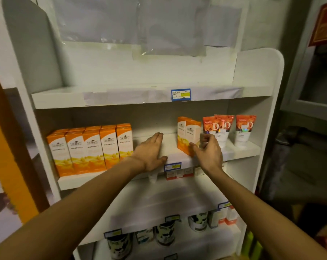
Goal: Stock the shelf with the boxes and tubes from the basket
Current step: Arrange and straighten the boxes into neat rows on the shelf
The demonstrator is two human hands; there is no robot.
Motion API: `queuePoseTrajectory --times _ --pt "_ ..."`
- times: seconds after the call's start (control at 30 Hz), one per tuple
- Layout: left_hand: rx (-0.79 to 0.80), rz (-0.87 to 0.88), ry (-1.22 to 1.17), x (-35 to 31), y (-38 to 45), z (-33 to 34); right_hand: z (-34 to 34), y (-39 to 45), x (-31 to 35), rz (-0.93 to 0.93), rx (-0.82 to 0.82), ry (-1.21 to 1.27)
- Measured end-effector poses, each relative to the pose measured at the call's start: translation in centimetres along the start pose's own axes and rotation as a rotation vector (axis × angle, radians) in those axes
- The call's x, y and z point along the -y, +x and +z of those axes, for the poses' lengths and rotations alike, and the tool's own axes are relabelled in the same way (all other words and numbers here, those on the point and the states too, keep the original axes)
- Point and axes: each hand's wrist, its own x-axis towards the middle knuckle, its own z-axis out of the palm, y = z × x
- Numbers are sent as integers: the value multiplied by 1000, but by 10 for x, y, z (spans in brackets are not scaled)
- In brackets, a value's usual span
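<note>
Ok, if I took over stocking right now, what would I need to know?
Left hand: open, flat on the middle shelf, holding nothing.
Right hand: fingers on the pair of orange boxes standing by themselves; a firm grip cannot be told.
Placed: row of orange boxes at the left, three red tubes at the right.
Left: probably slide the pair across the gap toward the row. The basket is out of view, so check it for more.
</note>
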Motion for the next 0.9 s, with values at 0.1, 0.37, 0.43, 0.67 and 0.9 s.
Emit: queuePoseTrajectory --times 0.1,0.37,0.43,0.67,0.9 --pt "54 -66 -88 -4 21 11 7 10 -7 9 28 -19" --pt "8 -232 -622 -5 77 48 14 22 -31 -82 46 46" --pt "-20 -247 -845 -6 86 52 12 24 -36 -122 54 50" --pt "20 -139 -1221 -14 104 64 11 29 -44 -169 84 38" --pt "14 -143 -1154 -17 103 64 7 30 -43 -184 94 -17"
